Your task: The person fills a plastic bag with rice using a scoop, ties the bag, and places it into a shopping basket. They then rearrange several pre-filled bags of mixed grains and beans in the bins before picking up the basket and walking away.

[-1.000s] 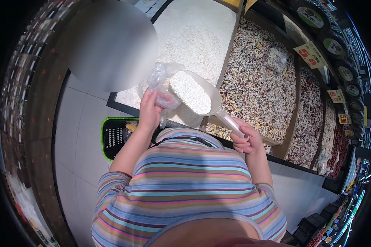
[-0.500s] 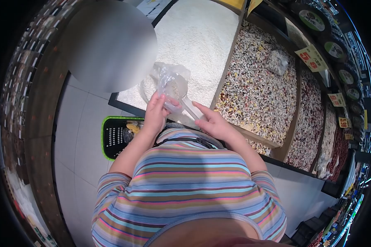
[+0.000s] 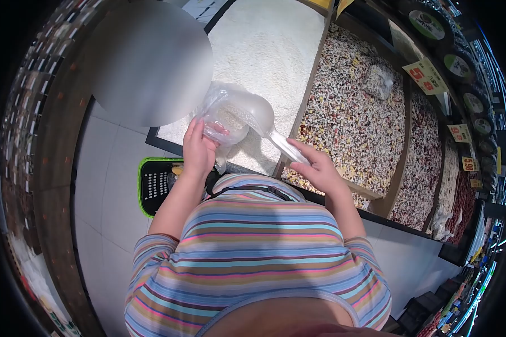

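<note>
My left hand (image 3: 201,147) grips a clear plastic bag (image 3: 219,95) near its lower side, with pale grain bulging inside it. My right hand (image 3: 316,164) is closed around the handle of a clear scoop (image 3: 258,112). The scoop's bowl is tipped over at the bag's mouth, its rounded underside facing up. Both are held above the near end of a bin of white rice (image 3: 267,50).
To the right lie a bin of mixed grains (image 3: 348,106), with a small clear bag (image 3: 378,81) on it, and further bins of beans. Price signs (image 3: 426,77) hang above. A black basket with a green rim (image 3: 142,185) stands on the floor at left.
My right hand has moved right and turned the scoop over, so its bowl faces down. The bag has sagged lower and rounded out with grain, and my left hand has shifted slightly left.
</note>
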A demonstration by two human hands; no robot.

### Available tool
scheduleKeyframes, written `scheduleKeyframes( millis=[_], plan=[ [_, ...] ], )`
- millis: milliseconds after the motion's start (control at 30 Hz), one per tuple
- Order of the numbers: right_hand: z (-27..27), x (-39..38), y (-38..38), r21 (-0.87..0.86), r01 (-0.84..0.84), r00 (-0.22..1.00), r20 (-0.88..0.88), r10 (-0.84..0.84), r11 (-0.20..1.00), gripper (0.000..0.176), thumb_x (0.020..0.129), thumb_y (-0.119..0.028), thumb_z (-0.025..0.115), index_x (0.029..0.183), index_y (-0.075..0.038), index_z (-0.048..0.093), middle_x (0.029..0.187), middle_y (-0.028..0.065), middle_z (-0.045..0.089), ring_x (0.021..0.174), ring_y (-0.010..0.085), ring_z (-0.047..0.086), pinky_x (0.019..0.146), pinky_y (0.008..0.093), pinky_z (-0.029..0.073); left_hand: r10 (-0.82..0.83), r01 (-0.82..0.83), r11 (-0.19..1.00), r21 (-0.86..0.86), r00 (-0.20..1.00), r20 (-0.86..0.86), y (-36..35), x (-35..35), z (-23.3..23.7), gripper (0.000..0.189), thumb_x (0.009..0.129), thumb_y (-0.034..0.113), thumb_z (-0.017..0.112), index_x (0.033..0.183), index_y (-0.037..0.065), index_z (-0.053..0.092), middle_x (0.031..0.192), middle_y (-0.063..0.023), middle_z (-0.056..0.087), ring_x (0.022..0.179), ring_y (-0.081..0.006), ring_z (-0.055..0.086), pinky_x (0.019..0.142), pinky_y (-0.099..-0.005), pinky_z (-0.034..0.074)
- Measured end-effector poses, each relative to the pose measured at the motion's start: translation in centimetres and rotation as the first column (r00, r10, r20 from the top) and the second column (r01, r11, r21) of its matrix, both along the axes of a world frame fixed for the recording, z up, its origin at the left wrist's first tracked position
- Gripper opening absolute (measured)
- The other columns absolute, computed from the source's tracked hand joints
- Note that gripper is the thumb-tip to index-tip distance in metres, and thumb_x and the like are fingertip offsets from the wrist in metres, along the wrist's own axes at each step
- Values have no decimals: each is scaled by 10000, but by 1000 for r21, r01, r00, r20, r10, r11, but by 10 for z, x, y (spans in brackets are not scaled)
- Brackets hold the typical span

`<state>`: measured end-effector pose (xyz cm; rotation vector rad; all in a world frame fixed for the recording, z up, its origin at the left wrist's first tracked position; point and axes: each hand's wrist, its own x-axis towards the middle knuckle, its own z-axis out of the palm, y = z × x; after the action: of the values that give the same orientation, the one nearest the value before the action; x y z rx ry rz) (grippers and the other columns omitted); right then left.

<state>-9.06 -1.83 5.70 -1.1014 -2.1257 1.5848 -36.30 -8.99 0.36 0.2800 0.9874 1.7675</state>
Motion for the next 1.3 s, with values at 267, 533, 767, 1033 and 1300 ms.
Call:
scheduleKeyframes(
  millis=[267, 533, 767, 1033, 1300],
  plan=[
    [5, 54, 8, -567, 131, 947, -170, -271, 813, 515, 805, -144, 624, 1301, -88, 497, 661, -9, 502, 501, 39, 416, 447, 182, 355, 25, -24, 1000, -16, 998, 64, 5, -3, 1, 325, 980, 174, 333, 1241, -4, 407, 874, -129, 596, 795, -235, 608, 755, -391, 517],
    [1, 64, 18, -636, 215, 779, -346, -523, 741, 550, 842, -175, 563, 1358, -69, 403, 594, -7, 437, 452, 53, 382, 428, 191, 359, 38, -38, 999, -27, 999, -4, 5, -8, 1, 309, 964, 157, 373, 1213, -13, 440, 868, -110, 599, 788, -210, 611, 743, -367, 515],
    [-72, -5, 46, 334, 403, 911, -60, -407, 852, 539, 847, -145, 565, 1351, -60, 390, 765, 156, 577, 633, 269, 586, 601, 364, 494, -12, 5, 999, -35, 980, -200, -3, -17, -3, 289, 926, 125, 454, 1172, -22, 490, 882, -91, 608, 783, -177, 614, 730, -308, 507],
    [-66, -63, 43, 505, -25, 798, 530, -287, 863, 571, 844, -210, 574, 1357, -99, 349, 1000, 224, 572, 814, 376, 613, 714, 456, 506, -47, 30, 998, -53, 927, -372, -8, -20, -12, 334, 904, 120, 497, 1201, -32, 482, 912, -90, 621, 802, -161, 618, 724, -282, 495],
    [-46, -72, 71, 635, -96, 835, 471, -285, 767, 403, 829, -253, 594, 1197, -97, 544, 893, 175, 601, 768, 326, 634, 677, 412, 521, 146, -287, 955, -80, 685, -714, -5, -74, -32, 300, 895, 143, 523, 1153, -2, 569, 965, -92, 614, 907, -149, 586, 789, -260, 449]
  ],
)
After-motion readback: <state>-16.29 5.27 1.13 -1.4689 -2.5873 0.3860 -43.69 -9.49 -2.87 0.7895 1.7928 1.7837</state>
